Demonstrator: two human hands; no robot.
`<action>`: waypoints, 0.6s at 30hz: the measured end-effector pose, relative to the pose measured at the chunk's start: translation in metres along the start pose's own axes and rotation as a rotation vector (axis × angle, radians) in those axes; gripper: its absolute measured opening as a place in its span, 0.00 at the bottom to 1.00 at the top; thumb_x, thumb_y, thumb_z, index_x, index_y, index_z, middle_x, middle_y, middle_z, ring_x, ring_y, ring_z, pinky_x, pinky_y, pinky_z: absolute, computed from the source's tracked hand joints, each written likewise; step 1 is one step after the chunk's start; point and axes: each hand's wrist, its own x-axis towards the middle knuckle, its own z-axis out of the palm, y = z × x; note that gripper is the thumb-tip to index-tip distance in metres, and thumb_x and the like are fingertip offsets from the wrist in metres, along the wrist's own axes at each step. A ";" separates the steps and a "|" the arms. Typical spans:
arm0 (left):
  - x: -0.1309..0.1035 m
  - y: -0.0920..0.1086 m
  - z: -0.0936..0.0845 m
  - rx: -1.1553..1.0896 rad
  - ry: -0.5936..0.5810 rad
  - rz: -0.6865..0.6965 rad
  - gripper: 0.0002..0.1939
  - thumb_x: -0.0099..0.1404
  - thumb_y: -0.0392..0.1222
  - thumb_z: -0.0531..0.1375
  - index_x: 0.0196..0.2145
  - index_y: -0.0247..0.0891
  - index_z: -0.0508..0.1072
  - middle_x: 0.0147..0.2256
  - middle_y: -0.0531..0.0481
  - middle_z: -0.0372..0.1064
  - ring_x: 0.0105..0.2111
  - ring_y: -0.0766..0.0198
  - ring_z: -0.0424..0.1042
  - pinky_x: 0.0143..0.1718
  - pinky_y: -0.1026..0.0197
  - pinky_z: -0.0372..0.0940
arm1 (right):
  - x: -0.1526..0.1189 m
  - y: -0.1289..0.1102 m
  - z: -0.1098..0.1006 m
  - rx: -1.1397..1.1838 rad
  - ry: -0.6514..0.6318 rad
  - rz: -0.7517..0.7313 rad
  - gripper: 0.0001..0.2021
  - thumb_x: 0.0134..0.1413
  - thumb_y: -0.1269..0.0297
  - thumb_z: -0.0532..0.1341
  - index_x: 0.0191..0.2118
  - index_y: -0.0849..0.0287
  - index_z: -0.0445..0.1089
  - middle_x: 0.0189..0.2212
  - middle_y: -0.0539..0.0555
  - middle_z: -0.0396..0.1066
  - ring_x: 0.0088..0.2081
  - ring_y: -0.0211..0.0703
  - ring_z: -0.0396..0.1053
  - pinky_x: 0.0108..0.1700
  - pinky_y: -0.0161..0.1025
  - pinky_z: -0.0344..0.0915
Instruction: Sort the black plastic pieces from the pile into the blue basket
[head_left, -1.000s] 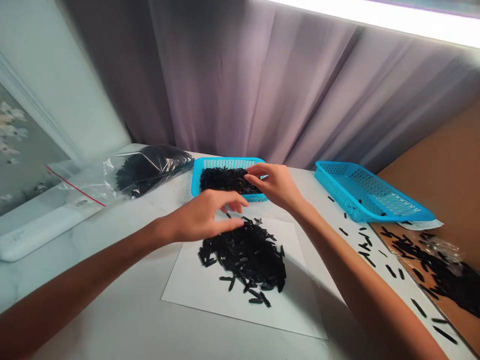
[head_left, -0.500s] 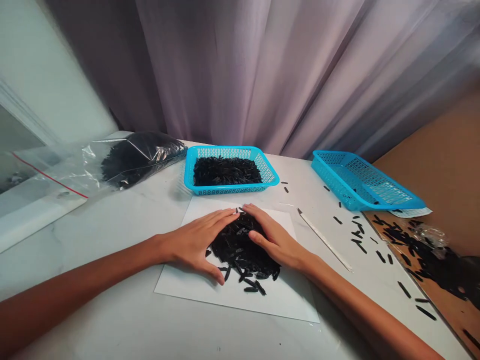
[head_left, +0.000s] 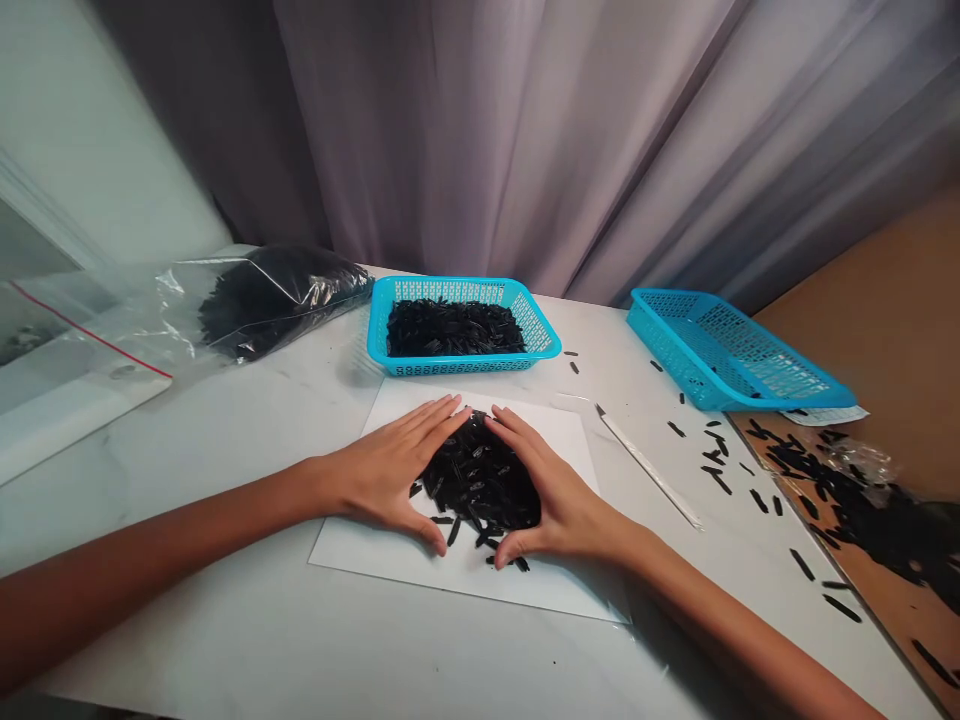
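Head view: black pile (head_left: 480, 475) between both hands (head_left: 397, 465).

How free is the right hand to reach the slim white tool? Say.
Likely yes: nothing stands between the right hand and the slim white tool, which lies uncovered beside the paper.

Both hands cupped around a pile of black pieces (head_left: 480, 475) on white paper (head_left: 390, 550).
Beyond the paper, we see a blue basket (head_left: 465, 364) holding similar pieces.
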 end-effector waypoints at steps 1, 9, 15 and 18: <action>0.005 0.003 0.002 -0.018 0.013 0.007 0.74 0.47 0.72 0.72 0.75 0.35 0.37 0.75 0.30 0.32 0.74 0.33 0.36 0.74 0.33 0.42 | 0.005 -0.001 0.004 -0.011 0.016 -0.016 0.66 0.38 0.34 0.74 0.77 0.53 0.42 0.76 0.71 0.40 0.75 0.71 0.41 0.72 0.67 0.47; 0.010 0.002 0.008 -0.281 0.135 -0.053 0.75 0.47 0.72 0.72 0.75 0.44 0.31 0.75 0.32 0.34 0.74 0.33 0.42 0.72 0.32 0.48 | 0.017 -0.009 0.009 0.013 0.113 -0.019 0.51 0.48 0.37 0.71 0.73 0.51 0.53 0.70 0.68 0.57 0.70 0.67 0.57 0.68 0.64 0.59; 0.013 -0.003 0.005 -0.770 0.455 -0.121 0.51 0.65 0.76 0.54 0.73 0.44 0.47 0.72 0.34 0.49 0.72 0.42 0.51 0.70 0.38 0.53 | 0.031 -0.027 0.003 -0.228 0.074 0.035 0.53 0.45 0.31 0.69 0.72 0.54 0.57 0.72 0.69 0.53 0.72 0.75 0.48 0.68 0.73 0.52; 0.016 0.000 0.002 -0.788 0.565 -0.170 0.40 0.70 0.72 0.50 0.67 0.41 0.58 0.65 0.35 0.63 0.67 0.46 0.61 0.66 0.43 0.59 | 0.050 -0.037 0.004 -0.320 -0.034 0.050 0.58 0.41 0.28 0.69 0.73 0.55 0.56 0.75 0.68 0.46 0.74 0.81 0.39 0.68 0.77 0.45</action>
